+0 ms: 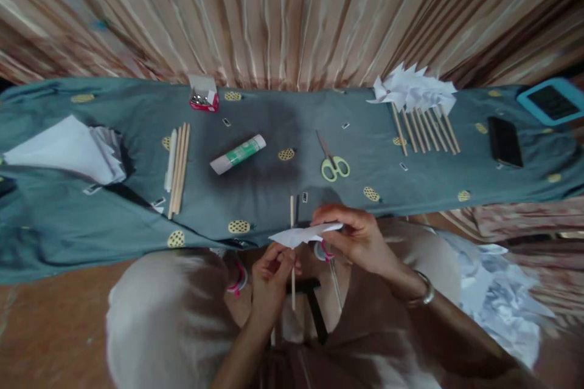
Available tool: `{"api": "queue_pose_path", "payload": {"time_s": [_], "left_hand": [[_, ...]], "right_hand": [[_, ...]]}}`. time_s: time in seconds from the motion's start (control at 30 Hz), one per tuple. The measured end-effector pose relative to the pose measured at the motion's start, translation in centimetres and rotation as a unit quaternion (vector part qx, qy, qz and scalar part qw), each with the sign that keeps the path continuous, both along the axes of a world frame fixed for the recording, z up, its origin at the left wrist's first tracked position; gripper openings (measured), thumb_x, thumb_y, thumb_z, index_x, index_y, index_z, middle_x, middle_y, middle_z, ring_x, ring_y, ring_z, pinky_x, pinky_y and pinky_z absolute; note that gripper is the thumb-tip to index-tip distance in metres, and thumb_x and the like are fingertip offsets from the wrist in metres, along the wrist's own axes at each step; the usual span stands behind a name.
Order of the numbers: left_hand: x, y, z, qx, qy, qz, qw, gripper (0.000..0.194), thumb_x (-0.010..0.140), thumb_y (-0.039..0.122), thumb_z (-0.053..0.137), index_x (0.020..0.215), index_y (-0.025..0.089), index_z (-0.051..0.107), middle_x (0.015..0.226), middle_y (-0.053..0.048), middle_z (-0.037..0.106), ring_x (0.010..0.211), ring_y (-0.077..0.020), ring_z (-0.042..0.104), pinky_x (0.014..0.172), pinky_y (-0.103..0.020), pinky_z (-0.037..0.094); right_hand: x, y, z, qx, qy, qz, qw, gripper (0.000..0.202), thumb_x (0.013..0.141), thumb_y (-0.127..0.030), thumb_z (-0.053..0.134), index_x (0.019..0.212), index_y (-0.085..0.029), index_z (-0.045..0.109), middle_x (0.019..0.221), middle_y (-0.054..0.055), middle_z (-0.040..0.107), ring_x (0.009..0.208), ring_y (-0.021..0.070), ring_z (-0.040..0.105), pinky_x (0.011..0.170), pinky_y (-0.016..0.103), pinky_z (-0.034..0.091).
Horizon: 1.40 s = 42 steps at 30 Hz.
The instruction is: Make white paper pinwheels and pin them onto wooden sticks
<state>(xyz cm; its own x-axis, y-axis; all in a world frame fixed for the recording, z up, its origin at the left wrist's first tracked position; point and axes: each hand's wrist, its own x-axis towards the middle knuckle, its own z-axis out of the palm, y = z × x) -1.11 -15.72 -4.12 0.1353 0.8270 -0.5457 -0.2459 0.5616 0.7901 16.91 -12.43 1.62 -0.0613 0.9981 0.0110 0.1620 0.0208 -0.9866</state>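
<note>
A white paper pinwheel (301, 235) on a thin wooden stick (293, 292) is held over my lap, at the near edge of the cloth-covered table. My left hand (274, 273) is closed around the stick just under the paper. With its fingers and thumb, my right hand (360, 240) pinches the right-hand tip of the paper. The stick runs upright through the view, both above and below the paper. How paper and stick are joined is hidden. Past the hands lie green-handled scissors (335, 167) and a green and white glue stick (238, 154).
Finished-looking pinwheels (415, 91) lie at the back right, near a black phone (504, 141) and a blue-framed tablet (552, 101). Leftward are loose sticks (180, 170), a small red box of metal pins (204, 97) and stacked white paper (64, 149). Crumpled paper (502, 304) sits lower right.
</note>
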Motion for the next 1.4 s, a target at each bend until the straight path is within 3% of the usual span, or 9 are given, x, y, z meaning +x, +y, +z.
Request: {"api": "queue_pose_path", "payload": {"time_s": [0.13,0.33,0.47,0.77,1.4], "left_hand": [[0.8,-0.5,-1.3,-0.029,-0.024,0.016,0.999,0.034,0.067,0.049,0.082,0.075,0.018,0.072,0.057,0.002,0.063,0.054,-0.0126,0.058,0.059,-0.025,0.05],[1.4,-0.4,-2.0,-0.007,-0.036,0.023,0.999,0.034,0.071,0.047,0.081,0.082,0.016,0.073,0.062,0.001,0.068,0.056,-0.014,0.064,0.06,-0.025,0.052],[1.6,-0.6,-2.1,-0.002,-0.026,0.028,0.999,0.032,0.075,0.046,0.079,0.083,0.017,0.073,0.063,0.0,0.07,0.059,-0.0157,0.067,0.065,-0.027,0.053],[1.2,-1.4,-2.7,0.044,0.047,-0.037,0.997,0.026,0.09,0.04,0.065,0.078,0.019,0.076,0.074,-0.003,0.074,0.072,-0.0158,0.068,0.072,-0.024,0.05],[1.0,-0.6,-1.8,0.127,0.111,-0.061,0.984,0.016,0.091,0.02,0.06,0.083,0.02,0.075,0.07,0.001,0.076,0.07,-0.0123,0.068,0.069,-0.02,0.049]], "right_hand": [[0.1,0.0,-1.6,0.031,-0.037,0.034,0.998,0.018,0.081,-0.01,0.065,0.088,-0.024,0.074,0.087,0.001,0.074,0.081,0.0132,0.07,0.074,0.025,0.055],[-0.1,0.6,-3.2,0.073,-0.113,0.033,0.99,0.019,0.084,-0.009,0.062,0.093,-0.022,0.071,0.092,0.002,0.073,0.085,0.0138,0.07,0.078,0.026,0.055],[-0.6,1.2,-3.2,0.116,-0.169,0.036,0.978,0.018,0.086,-0.009,0.06,0.095,-0.022,0.069,0.09,0.002,0.073,0.084,0.0137,0.068,0.078,0.027,0.055],[-1.2,2.2,-3.4,0.189,-0.227,0.054,0.954,0.021,0.087,-0.002,0.059,0.1,-0.018,0.065,0.092,0.007,0.073,0.087,0.0166,0.068,0.081,0.032,0.054],[-1.2,2.7,-3.0,0.176,-0.231,0.074,0.954,0.026,0.086,0.001,0.055,0.102,-0.017,0.064,0.093,0.009,0.072,0.088,0.0167,0.068,0.081,0.033,0.055]]}}
